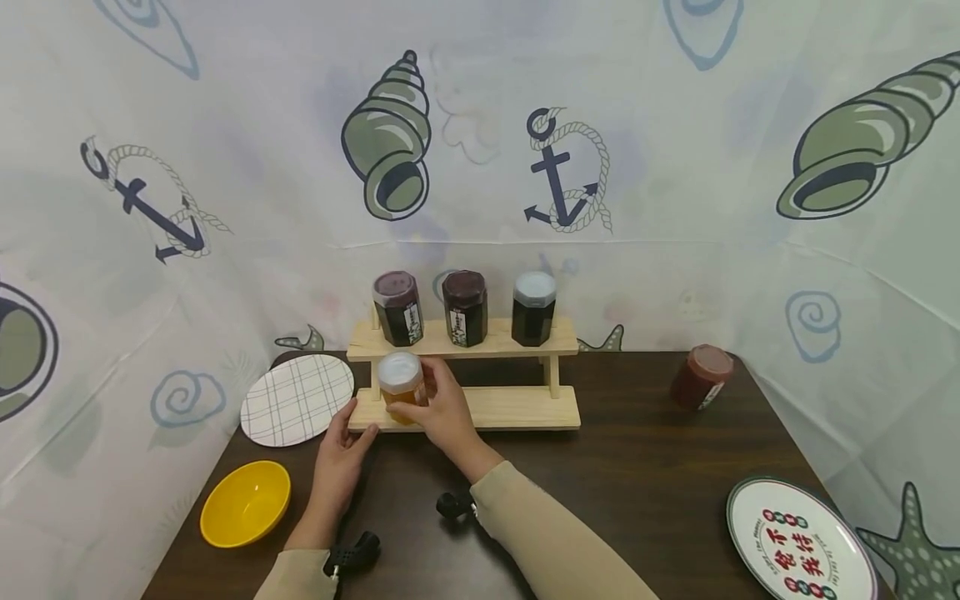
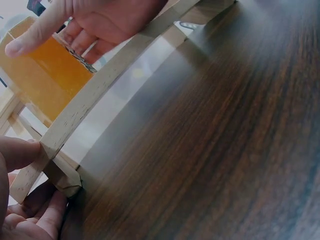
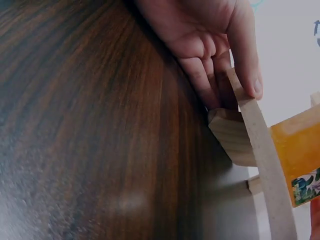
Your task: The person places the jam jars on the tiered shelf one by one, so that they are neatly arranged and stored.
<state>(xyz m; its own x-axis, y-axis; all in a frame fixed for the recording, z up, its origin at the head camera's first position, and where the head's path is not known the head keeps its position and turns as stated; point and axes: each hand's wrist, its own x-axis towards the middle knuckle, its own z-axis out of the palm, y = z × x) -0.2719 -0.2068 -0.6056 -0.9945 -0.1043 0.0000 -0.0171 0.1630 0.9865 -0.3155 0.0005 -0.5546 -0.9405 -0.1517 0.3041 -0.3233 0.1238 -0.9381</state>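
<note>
A two-tier wooden display rack (image 1: pixel 517 408) stands on the dark table. On the left end of its lower shelf is a white-lidded jar (image 1: pixel 399 385) with amber contents, which my right hand (image 1: pixel 448 408) holds between thumb and fingers. In the right wrist view the amber jar (image 3: pixel 299 150) shows a patterned label at the shelf board. My left hand (image 1: pixel 341 458) grips the left end of the lower shelf. The left wrist view shows that thumb (image 2: pixel 20 151) on the board, with the other fingers curled underneath.
Three dark jars (image 1: pixel 465 308) line the upper shelf. Left of the rack lie a checked plate (image 1: pixel 297 400) and a yellow bowl (image 1: pixel 246 504). To the right stand a dark red jar (image 1: pixel 701 377) and a printed white plate (image 1: pixel 801 542). Patterned cloth (image 1: pixel 480 167) hangs behind.
</note>
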